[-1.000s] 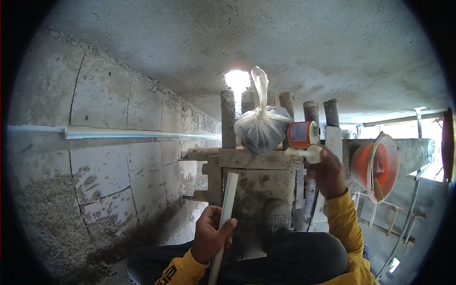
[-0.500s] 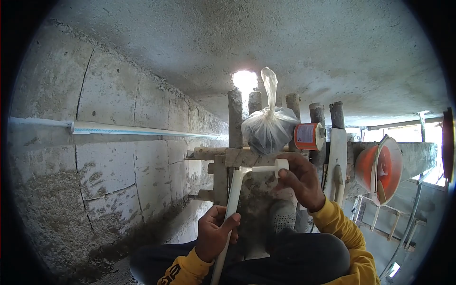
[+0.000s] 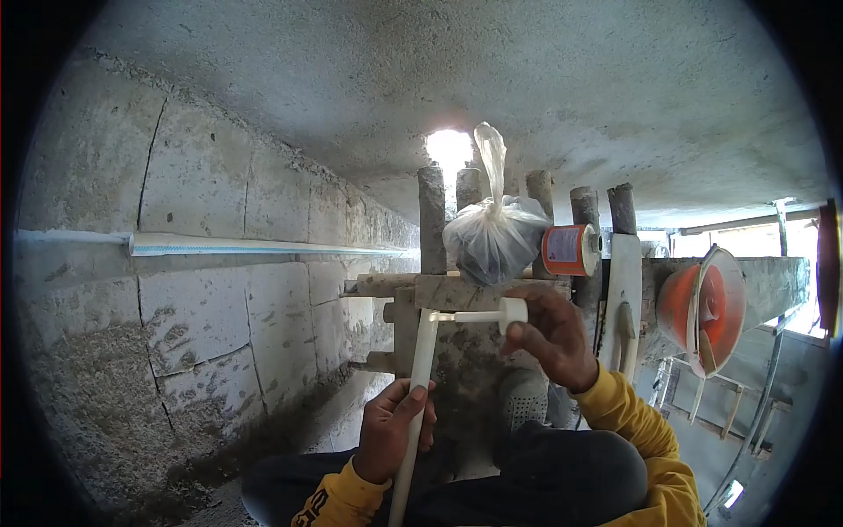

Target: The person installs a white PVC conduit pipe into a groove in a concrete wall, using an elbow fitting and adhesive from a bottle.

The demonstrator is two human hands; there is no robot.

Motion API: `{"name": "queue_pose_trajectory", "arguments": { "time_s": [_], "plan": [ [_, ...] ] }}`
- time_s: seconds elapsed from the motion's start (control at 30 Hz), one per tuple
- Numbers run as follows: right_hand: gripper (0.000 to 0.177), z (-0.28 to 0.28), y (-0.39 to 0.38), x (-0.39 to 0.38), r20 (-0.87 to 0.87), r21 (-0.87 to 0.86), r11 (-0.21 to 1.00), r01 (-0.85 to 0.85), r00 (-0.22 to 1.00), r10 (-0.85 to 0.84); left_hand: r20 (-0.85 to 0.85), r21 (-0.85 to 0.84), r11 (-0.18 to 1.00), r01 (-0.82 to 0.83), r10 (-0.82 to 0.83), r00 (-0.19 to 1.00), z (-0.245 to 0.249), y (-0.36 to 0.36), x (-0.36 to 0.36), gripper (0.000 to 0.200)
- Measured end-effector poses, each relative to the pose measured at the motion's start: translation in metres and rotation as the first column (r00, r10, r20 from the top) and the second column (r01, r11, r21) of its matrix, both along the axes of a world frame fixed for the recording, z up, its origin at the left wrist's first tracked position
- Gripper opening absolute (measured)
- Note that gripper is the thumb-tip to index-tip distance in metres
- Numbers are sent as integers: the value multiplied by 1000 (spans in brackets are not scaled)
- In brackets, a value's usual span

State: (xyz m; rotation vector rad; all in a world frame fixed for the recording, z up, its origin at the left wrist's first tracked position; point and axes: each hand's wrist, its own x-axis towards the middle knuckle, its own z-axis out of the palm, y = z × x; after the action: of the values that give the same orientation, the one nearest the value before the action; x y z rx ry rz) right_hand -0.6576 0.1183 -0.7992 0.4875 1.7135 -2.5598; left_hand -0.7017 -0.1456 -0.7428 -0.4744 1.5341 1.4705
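My left hand (image 3: 394,428) is wrapped around a white plastic pipe (image 3: 423,360), which stands tilted with its upper end leaning slightly right. Between the fingers and thumb of my right hand (image 3: 551,338) is the white cap of a glue applicator (image 3: 479,316). Its stem runs level to the left, and its tip touches the pipe's top end, where a wet-looking yellowish smear shows. Beyond my right hand, an orange can (image 3: 571,250) with a pale label lies on its side or appears so in this view.
A knotted clear plastic bag (image 3: 496,237) sits beside the can, near several round wooden poles (image 3: 431,220). An orange-red bucket (image 3: 702,312) hangs or stands at the right. Along the block wall (image 3: 202,307) at left runs a long white pipe (image 3: 263,246).
The applicator tip has shifted slightly left along the pipe's end. The pipe's upper end has also moved a little left, and both hands keep their hold.
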Motion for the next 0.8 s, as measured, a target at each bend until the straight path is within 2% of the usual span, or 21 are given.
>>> {"name": "queue_pose_trajectory", "arguments": {
  "time_s": [0.1,0.2,0.3,0.4,0.5,0.6,0.7,0.8],
  "plan": [
    [39,-11,1,-3,38,30,996,-82,996,80,22,24,1000,-4,3,1000,2,2,-2,34],
    [37,-12,5,-3,33,141,990,20,999,-25,24,33,999,-10,9,1000,3,1,-2,35],
    [38,-5,1,-5,-19,49,998,30,999,-29,24,41,999,-3,2,1000,1,0,-2,38],
    [39,-8,-4,-9,6,69,996,-58,998,58,83,90,995,-53,46,996,3,2,-3,30],
    [40,-14,1,-7,17,127,992,20,1000,-22,-128,-25,1000,11,-14,992,6,9,0,27],
    [40,-6,3,-4,-56,56,998,-15,998,18,-102,-47,996,-74,69,992,2,6,2,29],
    [40,-7,-2,-1,45,81,988,-131,991,128,-94,-73,996,-50,43,995,3,6,0,20],
    [39,-11,1,0,66,147,989,-31,998,21,-116,-30,998,-62,58,992,0,3,0,20]
  ]
}}
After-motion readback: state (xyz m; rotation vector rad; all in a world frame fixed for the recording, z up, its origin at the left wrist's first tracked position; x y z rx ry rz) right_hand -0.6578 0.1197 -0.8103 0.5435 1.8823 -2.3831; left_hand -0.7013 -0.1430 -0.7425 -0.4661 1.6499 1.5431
